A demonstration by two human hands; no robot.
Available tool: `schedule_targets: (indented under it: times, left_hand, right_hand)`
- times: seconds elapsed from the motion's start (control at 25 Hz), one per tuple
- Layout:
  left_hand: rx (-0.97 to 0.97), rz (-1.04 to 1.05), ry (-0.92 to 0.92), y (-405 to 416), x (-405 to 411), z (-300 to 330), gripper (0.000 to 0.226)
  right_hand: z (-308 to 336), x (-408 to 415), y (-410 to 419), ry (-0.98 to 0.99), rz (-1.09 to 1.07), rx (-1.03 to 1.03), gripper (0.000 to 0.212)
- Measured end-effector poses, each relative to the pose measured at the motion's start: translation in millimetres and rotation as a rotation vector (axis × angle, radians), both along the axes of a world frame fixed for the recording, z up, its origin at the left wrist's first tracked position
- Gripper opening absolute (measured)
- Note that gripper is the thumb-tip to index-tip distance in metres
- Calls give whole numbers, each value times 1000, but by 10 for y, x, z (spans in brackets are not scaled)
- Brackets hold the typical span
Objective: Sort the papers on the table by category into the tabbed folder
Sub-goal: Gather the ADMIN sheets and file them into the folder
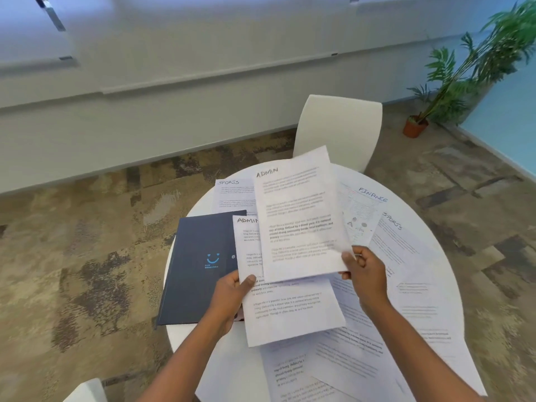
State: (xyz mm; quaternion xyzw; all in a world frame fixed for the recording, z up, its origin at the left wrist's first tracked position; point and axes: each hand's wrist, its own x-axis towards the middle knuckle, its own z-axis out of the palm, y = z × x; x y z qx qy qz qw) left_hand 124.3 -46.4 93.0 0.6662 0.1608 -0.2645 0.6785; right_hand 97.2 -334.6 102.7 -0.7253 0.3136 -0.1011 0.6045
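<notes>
My right hand (364,275) pinches the lower right corner of a sheet headed ADMIN (298,216) and holds it raised over the table. My left hand (232,297) grips the left edge of a second ADMIN sheet (287,311), which lies partly under the first. A dark navy folder (200,265) with a blue smile logo lies shut on the left part of the round white table (414,210). A SPORTS sheet (232,195) lies behind the folder. A FINANCE sheet (362,216) and another SPORTS sheet (406,256) lie to the right.
Several more printed sheets (348,364) overlap on the near side of the table. A white chair (338,129) stands behind the table, and a second chair's corner (87,391) shows at bottom left. A potted plant (417,126) stands on the carpet at the far right.
</notes>
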Motion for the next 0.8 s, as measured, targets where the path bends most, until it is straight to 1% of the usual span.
schedule_targets:
  times: [0.16, 0.32, 0.56, 0.8]
  left_hand:
    - [-71, 14, -8, -75, 0, 159, 20]
    - [-82, -2, -34, -109, 2, 182, 23]
    - [-106, -15, -14, -187, -69, 241, 25]
    - [-104, 28, 0, -206, -116, 316, 23]
  right_hand:
    - [-26, -368, 49, 29, 31, -30, 4]
    - [56, -614, 134, 31, 58, -66, 8]
    - [67, -861, 108, 21, 59, -51, 6]
    - [22, -1006, 174, 35, 144, 9, 9]
